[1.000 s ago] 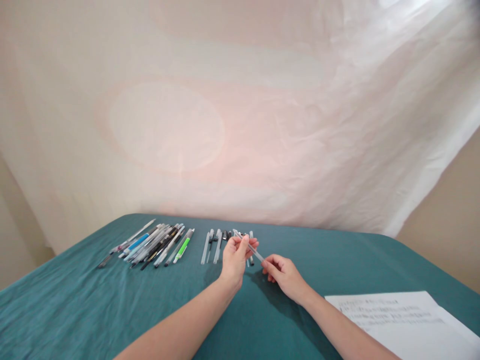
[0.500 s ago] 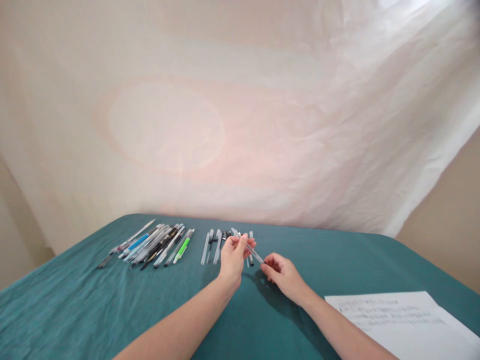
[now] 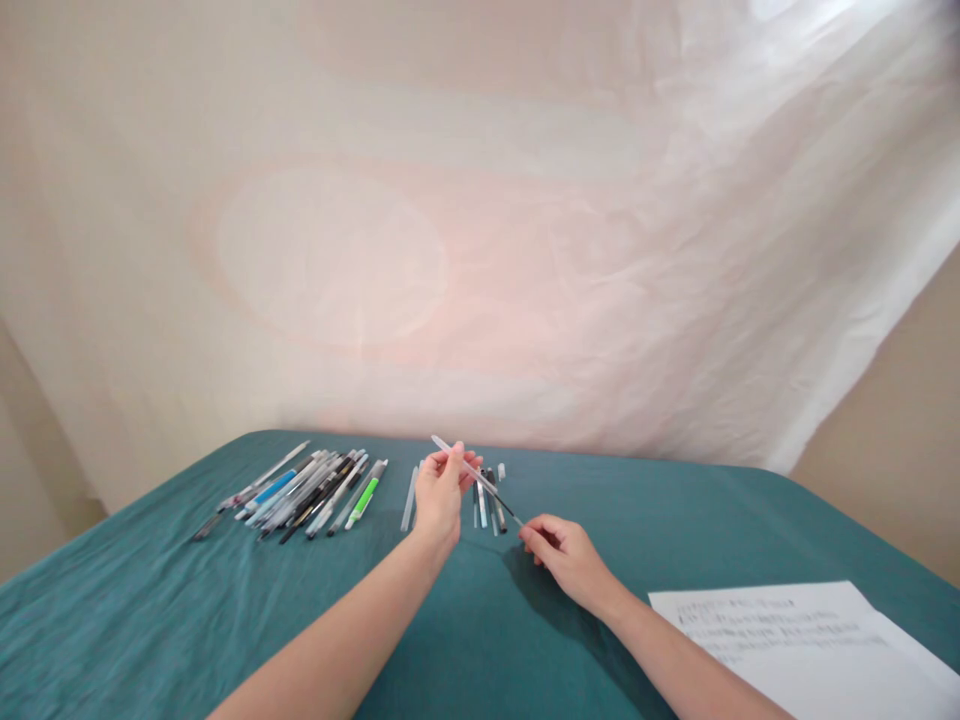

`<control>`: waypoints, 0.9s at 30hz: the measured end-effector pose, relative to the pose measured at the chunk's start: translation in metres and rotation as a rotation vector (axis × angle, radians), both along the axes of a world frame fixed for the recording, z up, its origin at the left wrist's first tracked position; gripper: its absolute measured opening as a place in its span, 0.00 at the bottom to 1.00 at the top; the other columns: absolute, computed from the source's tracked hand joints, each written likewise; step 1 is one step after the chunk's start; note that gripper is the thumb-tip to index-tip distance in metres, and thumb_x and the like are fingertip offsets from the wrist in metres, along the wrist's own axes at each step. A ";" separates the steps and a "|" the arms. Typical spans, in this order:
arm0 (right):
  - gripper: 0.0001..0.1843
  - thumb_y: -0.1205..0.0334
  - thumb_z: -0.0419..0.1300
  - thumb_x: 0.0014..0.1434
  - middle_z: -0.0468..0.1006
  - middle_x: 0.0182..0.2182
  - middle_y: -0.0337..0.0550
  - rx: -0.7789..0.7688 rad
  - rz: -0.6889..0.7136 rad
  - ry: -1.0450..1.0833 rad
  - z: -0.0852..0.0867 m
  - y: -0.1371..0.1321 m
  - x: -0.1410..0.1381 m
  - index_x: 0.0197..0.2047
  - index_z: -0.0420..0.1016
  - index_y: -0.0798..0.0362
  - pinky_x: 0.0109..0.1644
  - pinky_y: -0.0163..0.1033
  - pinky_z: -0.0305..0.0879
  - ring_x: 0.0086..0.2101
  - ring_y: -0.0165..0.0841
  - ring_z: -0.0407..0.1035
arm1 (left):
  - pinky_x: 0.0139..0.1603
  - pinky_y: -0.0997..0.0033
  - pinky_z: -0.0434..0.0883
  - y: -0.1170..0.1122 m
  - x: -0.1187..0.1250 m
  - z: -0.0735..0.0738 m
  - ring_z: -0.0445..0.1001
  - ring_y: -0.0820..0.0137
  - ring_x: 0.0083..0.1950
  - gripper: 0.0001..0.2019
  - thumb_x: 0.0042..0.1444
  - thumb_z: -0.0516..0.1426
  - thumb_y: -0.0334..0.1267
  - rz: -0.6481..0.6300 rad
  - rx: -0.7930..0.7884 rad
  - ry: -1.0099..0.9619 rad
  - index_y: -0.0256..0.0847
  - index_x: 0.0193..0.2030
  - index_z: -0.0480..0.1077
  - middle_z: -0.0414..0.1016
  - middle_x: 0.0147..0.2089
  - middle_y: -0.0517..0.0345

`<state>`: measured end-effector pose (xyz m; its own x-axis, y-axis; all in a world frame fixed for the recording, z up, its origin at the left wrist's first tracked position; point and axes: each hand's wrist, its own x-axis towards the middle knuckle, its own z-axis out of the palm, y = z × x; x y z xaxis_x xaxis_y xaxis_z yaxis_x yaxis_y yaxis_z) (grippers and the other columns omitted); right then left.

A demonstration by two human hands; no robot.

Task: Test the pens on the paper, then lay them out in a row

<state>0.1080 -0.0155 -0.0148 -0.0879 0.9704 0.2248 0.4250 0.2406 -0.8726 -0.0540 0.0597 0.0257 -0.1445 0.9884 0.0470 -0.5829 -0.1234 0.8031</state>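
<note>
My left hand [image 3: 441,490] is closed in a pinch on a translucent pen barrel [image 3: 442,444], which slants down to the right above the table. A thin dark ink refill [image 3: 504,502] sticks out of the barrel's lower end. At its far tip, the fingers of my right hand [image 3: 559,545] are closed on the refill. Behind and below the left hand lie several pen parts: a clear tube [image 3: 409,500], slim parts [image 3: 482,508] side by side and a small clear cap [image 3: 502,470]. The left hand hides some of them.
On the left of the green-covered table [image 3: 300,620] is a heap of pens [image 3: 311,492], with a bright green pen [image 3: 367,497] on its right side. Written paper sheets [image 3: 795,650] lie at the front right. A pale sheet [image 3: 480,250] hangs behind the table.
My left hand has moved left and slightly up with the barrel, away from my right hand. A length of dark refill now shows between the hands. The right hand has barely moved.
</note>
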 end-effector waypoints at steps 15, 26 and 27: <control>0.17 0.51 0.53 0.52 0.69 0.17 0.39 -0.046 -0.202 -0.013 -0.015 0.018 0.012 0.27 0.77 0.54 0.18 0.32 0.52 0.15 0.27 0.60 | 0.41 0.71 0.69 0.016 -0.016 0.018 0.72 0.75 0.32 0.10 0.45 0.60 0.39 0.066 0.025 -0.109 0.35 0.31 0.68 0.72 0.28 0.58; 0.16 0.55 0.53 0.51 0.66 0.10 0.37 -0.346 -0.275 0.079 -0.010 0.048 0.003 0.19 0.69 0.56 0.08 0.27 0.46 0.08 0.23 0.55 | 0.36 0.69 0.70 -0.038 0.032 -0.026 0.70 0.72 0.31 0.15 0.42 0.61 0.45 -0.295 -0.092 0.061 0.35 0.32 0.70 0.71 0.29 0.56; 0.15 0.55 0.54 0.50 0.66 0.10 0.37 -0.364 -0.267 0.078 -0.008 0.049 0.003 0.18 0.68 0.56 0.08 0.27 0.46 0.08 0.22 0.55 | 0.36 0.69 0.70 -0.039 0.033 -0.028 0.70 0.72 0.32 0.15 0.43 0.60 0.45 -0.304 -0.085 0.073 0.35 0.32 0.70 0.70 0.29 0.56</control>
<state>0.1111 0.0334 -0.0232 0.1795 0.9738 -0.1395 0.3600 -0.1970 -0.9119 -0.0212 0.0207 -0.0023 0.1588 0.9866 -0.0381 -0.5236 0.1169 0.8439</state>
